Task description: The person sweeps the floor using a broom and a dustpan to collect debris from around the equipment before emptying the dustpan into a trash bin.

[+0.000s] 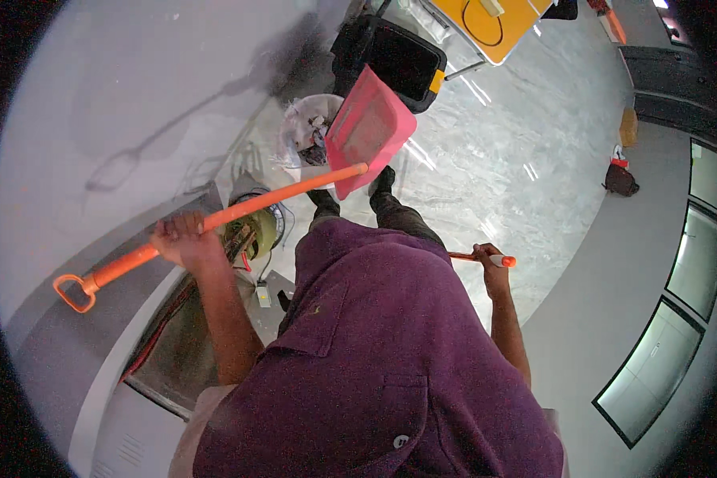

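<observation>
My left hand (189,240) is closed round the long orange handle (287,190) of a pink dustpan (370,131). The handle slopes up and away to the right, and its looped end sticks out beyond my hand. The pan is raised in front of my feet, beside a whitish waste bin (288,131) with scraps of rubbish in it. Some greyish dust shows on the pan's face. On my right side, my right hand (492,269) grips a thin stick with an orange end (508,261). My body hides the rest of that stick.
A black box with a yellow latch (436,80) stands just beyond the dustpan. Behind it is a yellow-topped table (486,24). A green bag or container (264,229) and cables lie near the left wall. A dark bag (621,180) rests far right.
</observation>
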`<state>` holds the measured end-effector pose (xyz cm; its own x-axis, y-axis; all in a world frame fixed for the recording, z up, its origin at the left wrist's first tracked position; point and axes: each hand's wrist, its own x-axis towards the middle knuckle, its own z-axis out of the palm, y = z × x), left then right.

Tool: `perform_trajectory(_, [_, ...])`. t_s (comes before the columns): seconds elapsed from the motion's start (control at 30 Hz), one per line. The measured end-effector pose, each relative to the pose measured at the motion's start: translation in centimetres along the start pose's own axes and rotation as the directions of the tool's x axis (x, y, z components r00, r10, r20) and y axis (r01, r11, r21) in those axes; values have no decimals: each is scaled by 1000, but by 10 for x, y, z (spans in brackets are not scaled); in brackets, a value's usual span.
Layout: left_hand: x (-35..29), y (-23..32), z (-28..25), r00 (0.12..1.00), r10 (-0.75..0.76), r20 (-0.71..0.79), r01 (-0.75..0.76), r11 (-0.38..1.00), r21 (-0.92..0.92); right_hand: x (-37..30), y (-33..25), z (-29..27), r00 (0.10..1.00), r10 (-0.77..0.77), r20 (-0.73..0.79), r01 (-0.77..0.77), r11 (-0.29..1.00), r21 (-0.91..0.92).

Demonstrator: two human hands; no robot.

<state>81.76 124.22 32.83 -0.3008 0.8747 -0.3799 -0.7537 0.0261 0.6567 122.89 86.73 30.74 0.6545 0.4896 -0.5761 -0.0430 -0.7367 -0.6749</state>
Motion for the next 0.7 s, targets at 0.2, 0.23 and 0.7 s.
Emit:
perform_trajectory(0.2, [13,13,-61,969,0,-247,4,1000,17,10,-10,3,999,-14,49,12,999,40])
perform_trajectory(0.23, [11,17,-71,971,6,-237,5,999,44,11,-12,3,998,-18,54,16,999,37])
perform_trajectory(0.7, [2,19,-133,968,48,-248,-61,997,-46,24,-23,4,995,7,102,-5,1000,-23])
